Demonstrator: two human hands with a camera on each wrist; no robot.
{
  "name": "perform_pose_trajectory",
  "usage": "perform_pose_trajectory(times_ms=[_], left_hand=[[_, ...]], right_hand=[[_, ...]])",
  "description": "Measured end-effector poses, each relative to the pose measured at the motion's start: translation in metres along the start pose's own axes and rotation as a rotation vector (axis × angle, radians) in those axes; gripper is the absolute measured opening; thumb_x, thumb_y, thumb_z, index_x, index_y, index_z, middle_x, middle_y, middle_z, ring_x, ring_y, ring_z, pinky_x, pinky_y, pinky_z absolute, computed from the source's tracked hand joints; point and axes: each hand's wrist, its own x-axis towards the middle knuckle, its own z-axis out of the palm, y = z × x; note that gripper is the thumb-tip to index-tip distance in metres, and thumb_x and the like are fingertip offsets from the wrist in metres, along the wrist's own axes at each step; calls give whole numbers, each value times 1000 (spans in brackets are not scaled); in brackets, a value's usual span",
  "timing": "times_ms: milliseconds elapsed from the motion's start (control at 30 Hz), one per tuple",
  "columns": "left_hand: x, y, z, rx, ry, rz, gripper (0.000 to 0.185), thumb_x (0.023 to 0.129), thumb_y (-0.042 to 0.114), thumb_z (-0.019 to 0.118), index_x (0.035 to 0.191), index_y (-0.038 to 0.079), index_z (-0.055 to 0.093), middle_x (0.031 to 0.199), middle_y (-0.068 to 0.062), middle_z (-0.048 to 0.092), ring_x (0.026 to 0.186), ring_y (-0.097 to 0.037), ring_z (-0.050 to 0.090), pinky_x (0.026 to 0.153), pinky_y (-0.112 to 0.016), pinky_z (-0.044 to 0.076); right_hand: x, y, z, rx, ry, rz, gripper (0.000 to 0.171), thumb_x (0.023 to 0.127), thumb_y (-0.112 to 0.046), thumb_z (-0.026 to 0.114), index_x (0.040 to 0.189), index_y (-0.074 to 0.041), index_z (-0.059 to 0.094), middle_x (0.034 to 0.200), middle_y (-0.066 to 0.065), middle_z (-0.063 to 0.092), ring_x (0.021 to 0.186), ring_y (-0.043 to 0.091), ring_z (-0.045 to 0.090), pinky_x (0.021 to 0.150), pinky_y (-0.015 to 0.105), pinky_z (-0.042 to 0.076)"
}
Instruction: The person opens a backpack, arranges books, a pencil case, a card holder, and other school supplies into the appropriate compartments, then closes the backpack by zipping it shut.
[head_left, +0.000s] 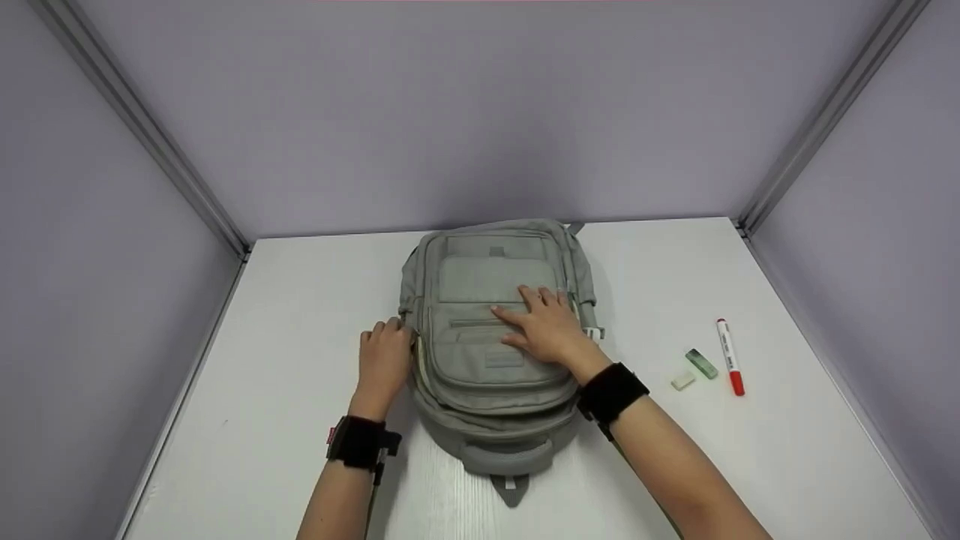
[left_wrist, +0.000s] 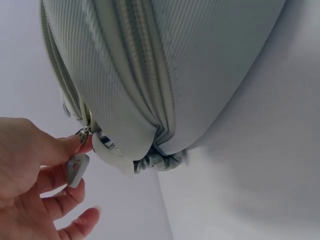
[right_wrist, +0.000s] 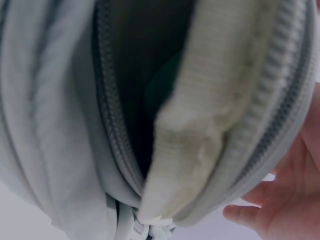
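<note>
A grey-green backpack (head_left: 491,277) lies on the table, its front pockets facing up and its top handle (head_left: 510,457) toward me. At its left side, my left hand (head_left: 385,356) pinches a zipper pull (left_wrist: 83,134) between thumb and finger. A grey tab (left_wrist: 77,170) hangs from that pull against the curled fingers. My right hand (head_left: 553,330) rests on the front pocket with fingers spread. In the right wrist view, a zipped compartment gapes, its pale inner lining (right_wrist: 195,125) showing between the rows of teeth; inside it is dark, with a teal patch (right_wrist: 162,85).
To the right on the white table (head_left: 300,300) lie a red-capped white marker (head_left: 729,356), a green wrapped block (head_left: 701,364) and a small pale piece (head_left: 683,380). Grey panels (head_left: 480,112) wall in the back and both sides. A strap end (head_left: 510,491) sticks out below the handle.
</note>
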Motion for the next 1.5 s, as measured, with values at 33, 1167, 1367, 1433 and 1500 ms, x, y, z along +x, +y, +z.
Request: perform_pose_trajectory(times_ms=[33, 1167, 1367, 1433, 1500], left_hand=[[-2, 1, -1, 3, 2, 2, 8, 91, 2, 65, 89, -1, 72, 90, -15, 63, 83, -35, 60, 74, -53, 47], [-55, 23, -49, -117, -225, 222, 23, 80, -8, 70, 65, 9, 66, 67, -5, 61, 59, -25, 59, 54, -40, 47], [-58, 31, -56, -278, -341, 282, 26, 89, 1, 68, 66, 9, 59, 62, 2, 53, 54, -12, 47, 52, -32, 42], [-58, 35, -57, -311, -371, 292, 24, 90, 3, 68, 68, 9, 58, 63, 4, 52, 57, -10, 46, 53, -31, 42], [-59, 39, -57, -349, -398, 297, 22, 91, 4, 68, 71, 9, 60, 65, 5, 53, 59, -9, 47, 55, -31, 42]], right_hand=[[0, 0, 0, -5, -2, 1, 55, 98, -55, 48, 149, -37, 41, 156, 18, 26, 140, 46, 25, 109, 66, 18], [3, -2, 0, 12, -18, 28, 54, 98, -55, 48, 149, -38, 41, 158, 17, 23, 141, 47, 22, 104, 70, 23], [3, -3, 0, -6, -27, 35, 55, 98, -55, 47, 150, -38, 40, 158, 17, 22, 141, 46, 22, 103, 70, 23], [2, -3, 0, -8, -24, 35, 55, 98, -56, 47, 149, -38, 40, 158, 17, 22, 141, 46, 22, 103, 70, 23], [2, -3, 1, -5, -18, 35, 54, 98, -55, 47, 149, -38, 41, 158, 17, 22, 141, 46, 22, 103, 70, 23]])
